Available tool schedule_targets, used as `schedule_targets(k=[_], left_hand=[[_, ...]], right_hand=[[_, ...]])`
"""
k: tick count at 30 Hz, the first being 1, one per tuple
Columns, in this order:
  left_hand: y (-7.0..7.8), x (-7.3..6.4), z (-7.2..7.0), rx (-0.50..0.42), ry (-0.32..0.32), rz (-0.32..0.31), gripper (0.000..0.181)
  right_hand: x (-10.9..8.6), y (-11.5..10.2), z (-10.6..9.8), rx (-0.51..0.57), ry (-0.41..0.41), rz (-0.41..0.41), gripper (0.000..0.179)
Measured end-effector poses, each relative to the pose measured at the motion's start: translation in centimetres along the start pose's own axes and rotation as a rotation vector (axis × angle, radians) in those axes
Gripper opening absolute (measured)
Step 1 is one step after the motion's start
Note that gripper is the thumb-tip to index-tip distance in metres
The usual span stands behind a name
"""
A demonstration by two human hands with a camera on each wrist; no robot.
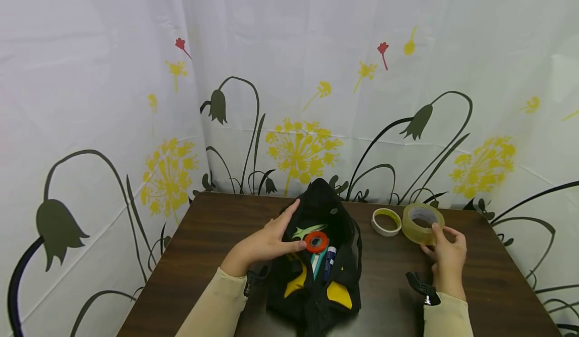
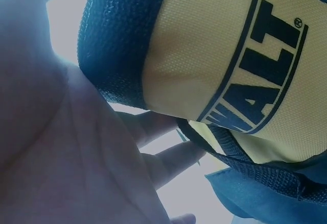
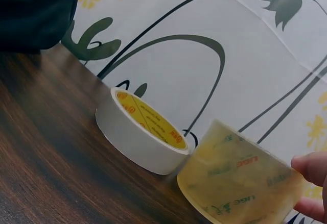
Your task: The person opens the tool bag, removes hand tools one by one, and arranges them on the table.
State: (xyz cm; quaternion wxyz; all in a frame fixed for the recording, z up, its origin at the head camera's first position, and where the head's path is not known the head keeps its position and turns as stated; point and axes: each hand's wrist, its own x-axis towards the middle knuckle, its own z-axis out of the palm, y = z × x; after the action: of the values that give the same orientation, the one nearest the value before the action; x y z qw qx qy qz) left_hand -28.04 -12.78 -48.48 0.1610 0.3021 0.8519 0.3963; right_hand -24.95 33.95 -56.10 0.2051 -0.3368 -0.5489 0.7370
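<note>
A black tool bag (image 1: 348, 236) with yellow panels stands unzipped on the table. My left hand (image 1: 267, 239) rests along the bag's left rim, fingers extended, its thumb over the opening beside a red tape roll (image 1: 309, 237). Also in the bag are light green scissors (image 1: 299, 233), a dark blue tube with a white cap (image 1: 329, 262) and a teal-and-white tool (image 1: 315, 262), partly hidden. On the right, my right hand (image 1: 449, 256) pinches the rim of a clear packing tape roll (image 3: 240, 178). A white tape roll (image 3: 138, 145) lies just left of it.
The dark wooden table (image 1: 389, 287) reaches back to a white curtain (image 1: 289, 35) printed with flowers. Both tape rolls sit near the table's far edge, to the right of the bag.
</note>
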Motion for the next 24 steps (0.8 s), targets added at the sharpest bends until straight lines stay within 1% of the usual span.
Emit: schedule_targets(k=[2, 4, 7, 11, 14, 17, 19, 24], left_hand=[[0.1, 0.02, -0.06, 0.0, -0.001, -0.003, 0.102], [0.19, 0.01, -0.09, -0.003, -0.003, -0.003, 0.102], [0.25, -0.02, -0.09, -0.004, -0.008, -0.007, 0.101], [0.2, -0.05, -0.03, -0.009, -0.004, -0.005, 0.101], [0.11, -0.08, 0.06, -0.011, -0.002, -0.008, 0.102], [0.06, -0.12, 0.14, -0.016, -0.004, -0.008, 0.102], [0.02, -0.08, 0.16, -0.018, -0.004, -0.004, 0.101], [0.02, 0.08, 0.08, -0.018, 0.002, 0.001, 0.1]], right_hand=[[0.14, 0.16, -0.09, -0.014, -0.016, 0.013, 0.045], [0.31, 0.23, -0.14, -0.051, -0.021, 0.007, 0.047], [0.54, 0.32, -0.16, -0.162, -0.012, -0.024, 0.053], [0.72, 0.44, -0.12, -0.319, -0.009, -0.065, 0.067], [0.71, 0.58, -0.13, -0.382, -0.019, -0.076, 0.073], [0.68, 0.73, -0.13, -0.414, -0.027, -0.081, 0.076], [0.64, 0.75, -0.06, -0.407, -0.027, -0.077, 0.075], [0.45, 0.54, 0.27, -0.341, -0.025, -0.051, 0.074]])
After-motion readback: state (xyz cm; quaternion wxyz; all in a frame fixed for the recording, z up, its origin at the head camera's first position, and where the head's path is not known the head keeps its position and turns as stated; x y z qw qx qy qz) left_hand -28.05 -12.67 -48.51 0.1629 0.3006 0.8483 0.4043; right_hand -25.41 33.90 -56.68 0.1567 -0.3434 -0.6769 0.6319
